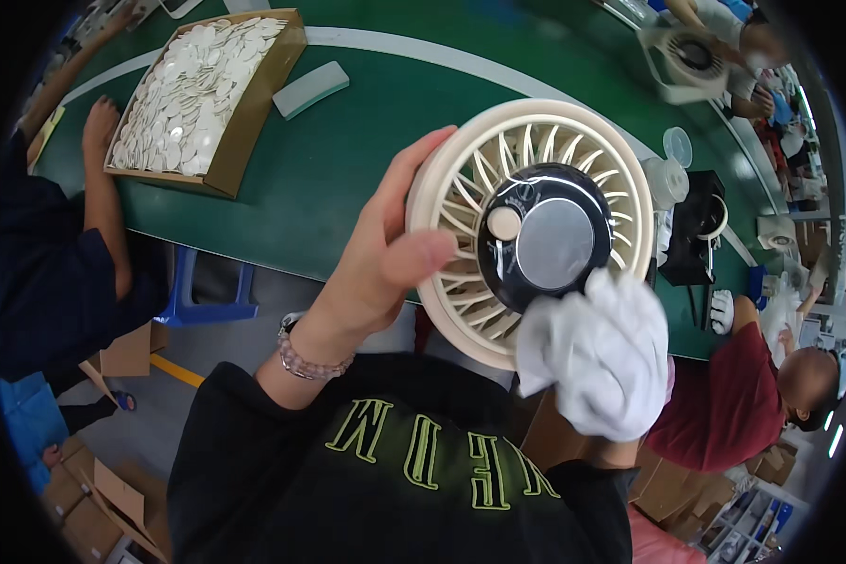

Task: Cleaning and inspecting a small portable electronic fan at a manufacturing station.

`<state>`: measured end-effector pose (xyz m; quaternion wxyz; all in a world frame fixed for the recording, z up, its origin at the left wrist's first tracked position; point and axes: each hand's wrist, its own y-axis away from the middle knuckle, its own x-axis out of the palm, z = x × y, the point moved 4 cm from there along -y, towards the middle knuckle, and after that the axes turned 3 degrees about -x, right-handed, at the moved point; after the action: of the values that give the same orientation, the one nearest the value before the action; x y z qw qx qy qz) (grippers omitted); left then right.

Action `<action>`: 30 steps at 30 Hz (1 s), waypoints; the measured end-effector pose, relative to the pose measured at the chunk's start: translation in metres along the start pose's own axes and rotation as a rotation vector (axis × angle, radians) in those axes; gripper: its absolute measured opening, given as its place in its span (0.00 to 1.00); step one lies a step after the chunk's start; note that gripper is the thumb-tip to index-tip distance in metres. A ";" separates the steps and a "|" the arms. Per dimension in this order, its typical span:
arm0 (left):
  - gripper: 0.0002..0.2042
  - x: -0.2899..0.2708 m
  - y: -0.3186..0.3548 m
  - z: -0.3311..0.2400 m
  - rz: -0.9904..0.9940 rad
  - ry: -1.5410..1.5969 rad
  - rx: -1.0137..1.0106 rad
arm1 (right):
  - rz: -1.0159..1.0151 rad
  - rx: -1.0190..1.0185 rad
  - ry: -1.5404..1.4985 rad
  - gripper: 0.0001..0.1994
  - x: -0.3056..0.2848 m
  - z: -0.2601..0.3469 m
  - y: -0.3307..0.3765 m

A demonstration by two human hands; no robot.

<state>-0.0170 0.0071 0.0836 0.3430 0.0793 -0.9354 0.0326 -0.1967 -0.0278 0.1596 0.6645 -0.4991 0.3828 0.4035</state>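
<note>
Left hand (385,230): closed round the left rim of the fan, thumb laid across the front; a pale beaded bracelet (308,359) is worn at the wrist.
Right hand: hidden by the cloth, so its grip cannot be told; only the wrist (617,454) is seen below.
Fan: a round, cream plastic fan (637,183) with curved slats is held up over the near edge of the green desk (395,103), its front turned to the camera.
Hub: a glossy black disc (494,268) is set at the fan's centre, bearing a grey, mirror-like circle (564,244) and a small cream knob (504,224).
Cloth: a bunched white cloth (597,362), blurred, is placed over the lower right of the fan, with the hub's lower edge overlapped.
Box: an open cardboard box (247,108) is filled with flat white discs (193,94); a co-worker's hand (101,122) is rested at its left edge.
Block: a white-and-green oblong block (312,90) is left just beside the box.
Right side: a black bin (688,226) is seen beyond the fan; a co-worker in a dark-red top (724,414) is seated nearby.
</note>
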 end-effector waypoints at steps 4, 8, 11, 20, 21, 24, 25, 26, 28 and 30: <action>0.39 0.006 -0.001 0.007 0.034 0.169 -0.231 | -0.088 -0.048 0.148 0.24 -0.009 -0.021 0.004; 0.34 0.008 -0.006 0.019 0.050 0.274 -0.419 | -0.037 0.001 -0.051 0.31 -0.015 -0.051 0.012; 0.31 0.010 -0.007 0.028 0.086 0.401 -0.539 | 0.013 0.094 -0.257 0.34 -0.013 -0.067 0.020; 0.31 0.000 0.001 0.059 0.388 0.814 -0.631 | -0.264 0.218 -0.643 0.27 0.020 -0.086 0.036; 0.30 -0.002 0.008 0.057 0.381 0.670 -0.540 | -0.298 0.229 -0.693 0.26 0.023 -0.089 0.037; 0.29 -0.017 0.002 0.063 0.494 0.485 -0.514 | -0.410 0.267 -0.856 0.24 0.028 -0.098 0.039; 0.29 -0.017 -0.005 0.064 0.619 0.447 -0.577 | -0.453 0.285 -0.908 0.23 0.027 -0.102 0.040; 0.29 -0.015 -0.005 0.064 0.744 0.408 -0.639 | -0.497 0.301 -0.960 0.22 0.027 -0.106 0.041; 0.29 -0.001 -0.006 0.047 0.529 0.251 -0.554 | -0.589 0.326 -1.061 0.21 0.029 -0.112 0.044; 0.28 0.009 -0.010 0.019 0.097 -0.047 -0.335 | -0.684 0.341 -1.159 0.19 0.029 -0.117 0.047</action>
<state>-0.0345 -0.0065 0.0751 0.3273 -0.0236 -0.9383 -0.1092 -0.2415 -0.1287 0.0921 0.9208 -0.1843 -0.1544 0.3071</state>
